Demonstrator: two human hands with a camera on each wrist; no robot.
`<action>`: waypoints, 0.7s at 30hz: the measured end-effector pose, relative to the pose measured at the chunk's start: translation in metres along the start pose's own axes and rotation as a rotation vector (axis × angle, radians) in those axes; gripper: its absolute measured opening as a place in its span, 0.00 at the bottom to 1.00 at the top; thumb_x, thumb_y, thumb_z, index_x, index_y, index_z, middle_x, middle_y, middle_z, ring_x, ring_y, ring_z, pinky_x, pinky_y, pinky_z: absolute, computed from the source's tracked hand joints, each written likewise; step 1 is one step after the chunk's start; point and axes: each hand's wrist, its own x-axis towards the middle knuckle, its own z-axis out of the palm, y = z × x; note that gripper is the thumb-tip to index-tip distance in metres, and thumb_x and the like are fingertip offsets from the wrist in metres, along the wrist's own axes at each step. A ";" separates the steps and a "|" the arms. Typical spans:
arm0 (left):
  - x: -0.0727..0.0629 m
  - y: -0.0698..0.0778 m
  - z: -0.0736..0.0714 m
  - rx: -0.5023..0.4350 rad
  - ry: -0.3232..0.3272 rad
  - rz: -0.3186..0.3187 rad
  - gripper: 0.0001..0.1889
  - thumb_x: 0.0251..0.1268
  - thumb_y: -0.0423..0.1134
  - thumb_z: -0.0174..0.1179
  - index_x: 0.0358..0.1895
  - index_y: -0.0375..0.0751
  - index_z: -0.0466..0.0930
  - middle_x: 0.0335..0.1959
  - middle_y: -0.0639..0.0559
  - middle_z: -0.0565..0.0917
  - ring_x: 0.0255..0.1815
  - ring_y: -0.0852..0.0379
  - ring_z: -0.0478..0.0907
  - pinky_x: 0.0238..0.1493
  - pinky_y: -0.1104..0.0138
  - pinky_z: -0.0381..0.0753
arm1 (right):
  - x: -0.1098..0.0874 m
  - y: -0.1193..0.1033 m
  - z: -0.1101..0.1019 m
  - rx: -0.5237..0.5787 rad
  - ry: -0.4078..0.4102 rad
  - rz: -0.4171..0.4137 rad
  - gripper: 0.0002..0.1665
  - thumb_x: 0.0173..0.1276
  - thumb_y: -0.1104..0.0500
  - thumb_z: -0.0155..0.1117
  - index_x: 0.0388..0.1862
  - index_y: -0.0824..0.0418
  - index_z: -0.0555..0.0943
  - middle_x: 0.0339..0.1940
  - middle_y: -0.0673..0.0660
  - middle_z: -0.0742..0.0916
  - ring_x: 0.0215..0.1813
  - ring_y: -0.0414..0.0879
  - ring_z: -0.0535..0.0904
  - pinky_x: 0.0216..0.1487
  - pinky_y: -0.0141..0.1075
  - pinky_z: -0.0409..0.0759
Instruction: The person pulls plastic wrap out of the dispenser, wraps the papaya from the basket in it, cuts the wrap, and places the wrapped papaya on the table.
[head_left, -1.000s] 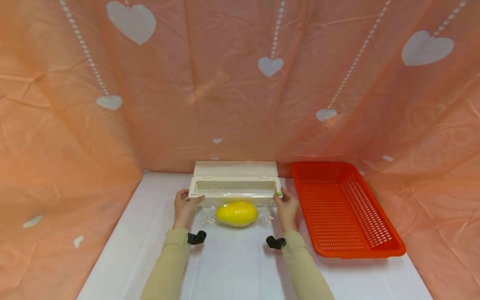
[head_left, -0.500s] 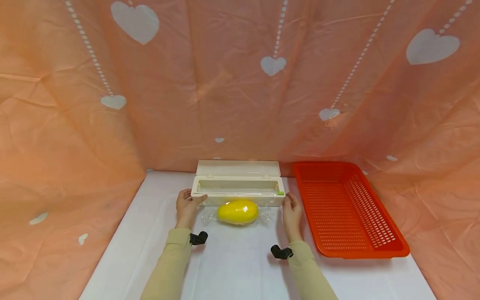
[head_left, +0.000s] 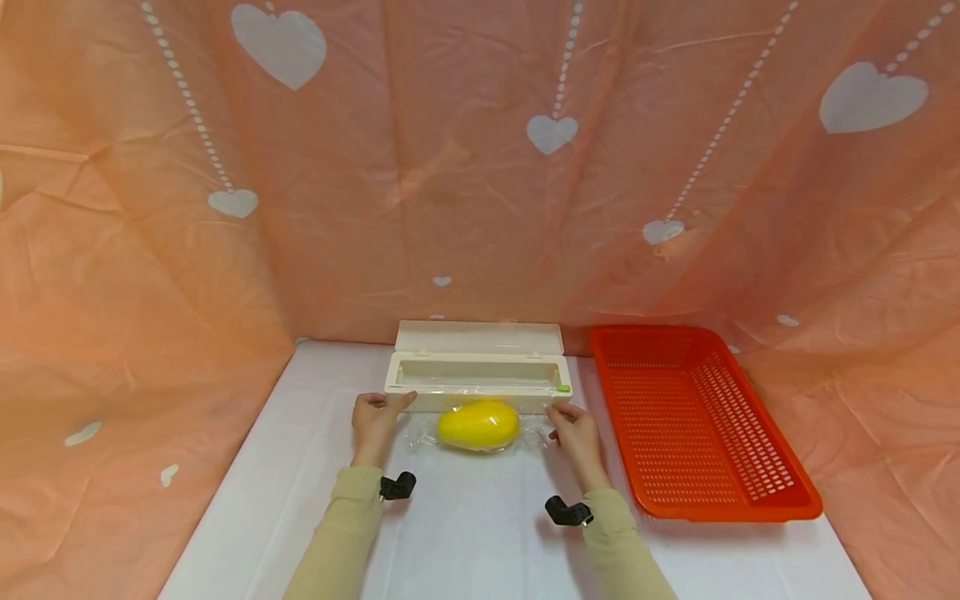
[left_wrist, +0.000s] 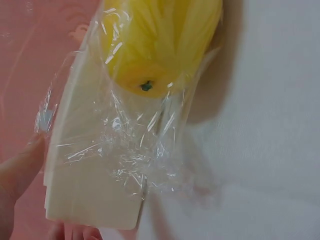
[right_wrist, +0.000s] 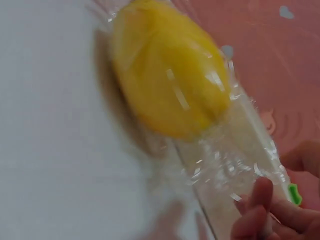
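Ideally, the clear film (head_left: 423,433) would be kept taut and the white box (head_left: 472,402) steady, with fingertips clear of the green slider (head_left: 564,388), so the wrap stays smooth. A person's left hand (head_left: 372,427) grips the box's left end, thumb on its front edge; the right hand (head_left: 577,435) is at the film near the other end, though whether it pinches any is unclear. Between the hands, touching neither, the film-covered yellow fruit (head_left: 478,425) lies before the box on the table (head_left: 465,533).
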 end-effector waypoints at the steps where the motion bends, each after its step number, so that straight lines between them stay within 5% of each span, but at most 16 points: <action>1: 0.000 0.000 0.000 -0.008 0.000 0.005 0.30 0.50 0.44 0.74 0.49 0.28 0.69 0.41 0.40 0.73 0.41 0.49 0.70 0.42 0.65 0.70 | 0.001 -0.002 0.000 0.012 -0.017 0.015 0.18 0.66 0.60 0.64 0.49 0.71 0.80 0.35 0.63 0.84 0.20 0.42 0.75 0.21 0.29 0.73; 8: -0.002 0.000 -0.001 -0.151 -0.090 0.025 0.18 0.55 0.35 0.70 0.45 0.27 0.80 0.33 0.44 0.85 0.24 0.59 0.79 0.29 0.71 0.79 | 0.005 -0.008 0.003 0.133 -0.090 0.093 0.17 0.65 0.64 0.65 0.50 0.72 0.78 0.33 0.59 0.86 0.25 0.42 0.79 0.24 0.28 0.75; 14: -0.006 0.003 -0.003 -0.386 -0.257 -0.081 0.16 0.64 0.27 0.60 0.52 0.20 0.74 0.39 0.38 0.83 0.32 0.58 0.83 0.41 0.68 0.83 | 0.004 -0.004 0.008 0.247 -0.070 0.089 0.14 0.65 0.69 0.62 0.48 0.76 0.76 0.32 0.59 0.85 0.28 0.43 0.82 0.33 0.31 0.83; 21: -0.014 0.001 -0.009 -0.473 -0.229 -0.156 0.20 0.63 0.35 0.64 0.48 0.16 0.76 0.31 0.45 0.83 0.33 0.57 0.83 0.47 0.64 0.81 | 0.004 0.002 0.014 0.367 0.006 0.134 0.09 0.65 0.68 0.60 0.41 0.75 0.75 0.28 0.58 0.84 0.30 0.46 0.84 0.36 0.35 0.84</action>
